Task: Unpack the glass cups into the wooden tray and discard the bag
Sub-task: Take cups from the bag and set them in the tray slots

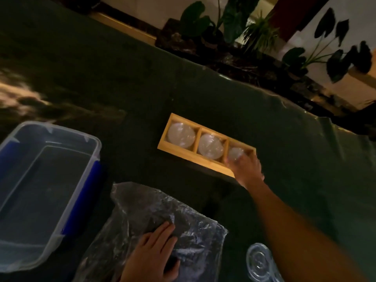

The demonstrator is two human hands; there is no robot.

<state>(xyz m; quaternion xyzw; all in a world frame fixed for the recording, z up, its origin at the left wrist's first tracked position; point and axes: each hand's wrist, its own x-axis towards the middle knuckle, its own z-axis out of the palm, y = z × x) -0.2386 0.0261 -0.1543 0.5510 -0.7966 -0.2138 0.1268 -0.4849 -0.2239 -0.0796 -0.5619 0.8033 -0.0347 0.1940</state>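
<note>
Fingers of our right hand (247, 169) were clamped on a clear round glass cup (235, 154), seating it in the partitioned wooden tray (184, 158), while our left hand (151, 250) lay flat, pinning the crinkled clear plastic bag (142, 210) beneath it.

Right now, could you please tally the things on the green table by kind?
Glass cups in the wooden tray: 3
Wooden tray: 1
Plastic bag: 1
Clear plastic bin: 1
Clear glass item at the near edge: 1
Total: 7

Cups (211, 146) in tray (177, 152); bag (142, 216) nearer, bin (95, 143) left.
</note>
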